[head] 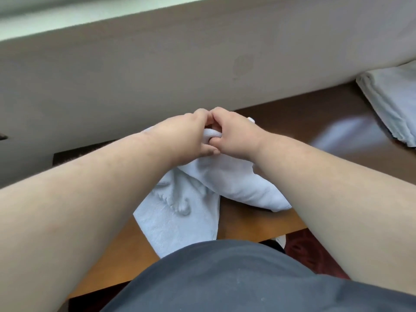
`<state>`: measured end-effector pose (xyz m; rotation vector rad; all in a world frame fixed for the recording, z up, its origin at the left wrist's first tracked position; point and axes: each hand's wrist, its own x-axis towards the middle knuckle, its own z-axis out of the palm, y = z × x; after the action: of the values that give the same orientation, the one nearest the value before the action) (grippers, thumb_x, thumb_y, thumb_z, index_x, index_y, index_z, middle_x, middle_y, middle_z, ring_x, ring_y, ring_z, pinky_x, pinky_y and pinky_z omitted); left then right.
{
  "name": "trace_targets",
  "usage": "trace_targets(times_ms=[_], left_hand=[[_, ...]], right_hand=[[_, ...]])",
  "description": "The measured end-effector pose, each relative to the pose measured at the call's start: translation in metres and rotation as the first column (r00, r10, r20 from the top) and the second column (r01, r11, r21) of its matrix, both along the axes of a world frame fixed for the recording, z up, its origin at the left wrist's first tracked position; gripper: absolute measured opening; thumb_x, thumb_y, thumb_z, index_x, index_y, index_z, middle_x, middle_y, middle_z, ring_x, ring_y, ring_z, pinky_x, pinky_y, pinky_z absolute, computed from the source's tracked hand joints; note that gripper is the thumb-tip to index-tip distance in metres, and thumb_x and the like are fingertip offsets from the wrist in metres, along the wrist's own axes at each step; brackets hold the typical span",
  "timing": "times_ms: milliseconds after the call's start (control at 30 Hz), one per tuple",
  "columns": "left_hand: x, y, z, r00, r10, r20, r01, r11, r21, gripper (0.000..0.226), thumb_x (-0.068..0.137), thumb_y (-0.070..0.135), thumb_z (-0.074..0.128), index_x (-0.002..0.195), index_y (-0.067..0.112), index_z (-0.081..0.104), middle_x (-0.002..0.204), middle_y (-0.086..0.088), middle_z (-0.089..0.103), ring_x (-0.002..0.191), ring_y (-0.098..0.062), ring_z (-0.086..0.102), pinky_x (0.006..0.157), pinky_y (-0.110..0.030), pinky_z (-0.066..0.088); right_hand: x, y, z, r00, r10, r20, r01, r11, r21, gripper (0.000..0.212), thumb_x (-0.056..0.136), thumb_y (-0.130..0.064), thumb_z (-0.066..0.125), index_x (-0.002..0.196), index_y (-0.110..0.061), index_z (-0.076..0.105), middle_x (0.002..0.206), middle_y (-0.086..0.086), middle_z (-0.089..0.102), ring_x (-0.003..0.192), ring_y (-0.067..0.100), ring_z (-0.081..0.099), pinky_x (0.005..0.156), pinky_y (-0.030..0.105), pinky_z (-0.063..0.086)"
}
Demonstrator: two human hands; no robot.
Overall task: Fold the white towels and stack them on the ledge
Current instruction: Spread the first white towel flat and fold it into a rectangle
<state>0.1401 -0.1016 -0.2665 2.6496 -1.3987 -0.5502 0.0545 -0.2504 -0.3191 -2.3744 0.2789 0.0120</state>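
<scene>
A crumpled white towel (184, 212) lies on the brown wooden ledge (292, 113) in front of me, one end hanging over the near edge. My left hand (182, 140) and my right hand (234, 134) meet at the towel's far end, knuckles nearly touching, and both grip a bunched fold of it with curled fingers. A stack of folded white towels (391, 102) sits on the ledge at the far right.
A pale wall (157, 70) rises right behind the ledge, with a window sill (67, 16) above it. My dark shirt (225, 278) fills the bottom of the view. Red patterned carpet (299, 248) shows below the ledge's near edge.
</scene>
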Motion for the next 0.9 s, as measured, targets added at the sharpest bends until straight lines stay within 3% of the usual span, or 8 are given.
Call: trace_targets(times_ms=[133, 267, 433, 600, 700, 767, 833, 900], left_hand=[[0.006, -0.022, 0.003, 0.993, -0.097, 0.061, 0.088, 0.987, 0.134, 0.023, 0.088, 0.039, 0.064, 0.111, 0.035, 0.061, 0.094, 0.008, 0.063, 0.086, -0.020, 0.060, 0.072, -0.033, 0.046], [0.010, -0.030, 0.002, 0.996, -0.073, 0.042, 0.068, 0.993, 0.099, 0.008, 0.089, 0.035, 0.060, 0.096, 0.038, 0.058, 0.089, 0.010, 0.059, 0.082, -0.017, 0.056, 0.069, -0.031, 0.042], [-0.007, -0.071, 0.006, 0.997, -0.049, -0.061, 0.055, 0.993, 0.106, 0.028, 0.078, 0.035, 0.061, 0.104, 0.040, 0.050, 0.093, 0.018, 0.057, 0.079, -0.008, 0.057, 0.068, -0.031, 0.047], [-0.039, -0.141, 0.015, 0.988, -0.136, -0.075, 0.135, 0.991, -0.022, 0.020, 0.088, 0.043, 0.064, 0.102, 0.031, 0.056, 0.087, 0.006, 0.063, 0.081, -0.019, 0.060, 0.068, -0.035, 0.047], [-0.038, -0.169, 0.021, 0.988, -0.072, -0.135, 0.061, 0.995, -0.081, 0.014, 0.088, 0.043, 0.064, 0.098, 0.036, 0.057, 0.085, 0.010, 0.062, 0.077, -0.011, 0.058, 0.062, -0.029, 0.045], [-0.036, -0.185, 0.020, 0.987, -0.046, -0.155, 0.035, 0.997, -0.073, 0.012, 0.088, 0.041, 0.064, 0.096, 0.037, 0.057, 0.087, 0.010, 0.062, 0.078, -0.011, 0.058, 0.063, -0.029, 0.045], [-0.034, -0.202, 0.017, 0.987, -0.024, -0.161, 0.014, 0.998, -0.059, 0.012, 0.088, 0.040, 0.064, 0.095, 0.034, 0.057, 0.087, 0.009, 0.062, 0.078, -0.012, 0.059, 0.063, -0.029, 0.045], [-0.030, -0.221, 0.012, 0.989, -0.010, -0.148, 0.005, 0.999, -0.038, 0.012, 0.089, 0.037, 0.063, 0.097, 0.029, 0.058, 0.087, 0.006, 0.062, 0.079, -0.015, 0.059, 0.062, -0.029, 0.044]], right_hand=[[-0.013, -0.039, 0.002, 0.983, 0.059, -0.171, -0.080, 0.989, -0.121, 0.046, 0.069, -0.040, 0.064, 0.113, -0.043, 0.050, 0.088, -0.019, 0.060, 0.079, -0.002, 0.058, 0.063, 0.025, 0.043], [-0.041, -0.089, -0.006, 0.906, -0.022, -0.422, -0.088, 0.967, -0.239, 0.006, 0.076, -0.031, 0.064, 0.077, -0.032, 0.058, 0.079, -0.012, 0.062, 0.082, 0.016, 0.062, 0.059, 0.027, 0.042], [-0.073, -0.106, 0.000, 0.959, -0.231, -0.162, 0.269, 0.922, 0.277, 0.022, 0.072, -0.034, 0.070, 0.092, -0.038, 0.062, 0.082, -0.018, 0.070, 0.072, -0.006, 0.063, 0.056, 0.017, 0.045], [-0.081, -0.121, 0.007, 0.931, -0.364, 0.004, 0.287, 0.740, 0.609, 0.037, 0.074, -0.036, 0.071, 0.108, -0.038, 0.054, 0.094, -0.001, 0.075, 0.089, 0.015, 0.072, 0.075, 0.031, 0.056], [-0.110, -0.144, -0.014, 0.951, -0.237, -0.197, 0.307, 0.662, 0.684, 0.056, 0.074, -0.045, 0.079, 0.124, -0.031, 0.055, 0.108, 0.000, 0.074, 0.103, 0.016, 0.070, 0.093, 0.038, 0.053], [-0.133, -0.151, -0.041, 0.922, -0.060, -0.382, 0.289, 0.763, 0.578, 0.050, 0.080, -0.040, 0.080, 0.125, -0.027, 0.061, 0.117, -0.006, 0.072, 0.112, 0.015, 0.066, 0.101, 0.037, 0.048], [-0.154, -0.151, -0.068, 0.856, -0.075, -0.511, 0.319, 0.855, 0.408, 0.040, 0.081, -0.040, 0.079, 0.117, -0.031, 0.065, 0.114, -0.011, 0.070, 0.113, 0.015, 0.064, 0.100, 0.032, 0.047], [-0.174, -0.155, -0.088, 0.813, -0.143, -0.565, 0.416, 0.822, 0.390, 0.041, 0.081, -0.041, 0.078, 0.119, -0.031, 0.065, 0.114, -0.010, 0.069, 0.110, 0.016, 0.064, 0.098, 0.033, 0.049]])
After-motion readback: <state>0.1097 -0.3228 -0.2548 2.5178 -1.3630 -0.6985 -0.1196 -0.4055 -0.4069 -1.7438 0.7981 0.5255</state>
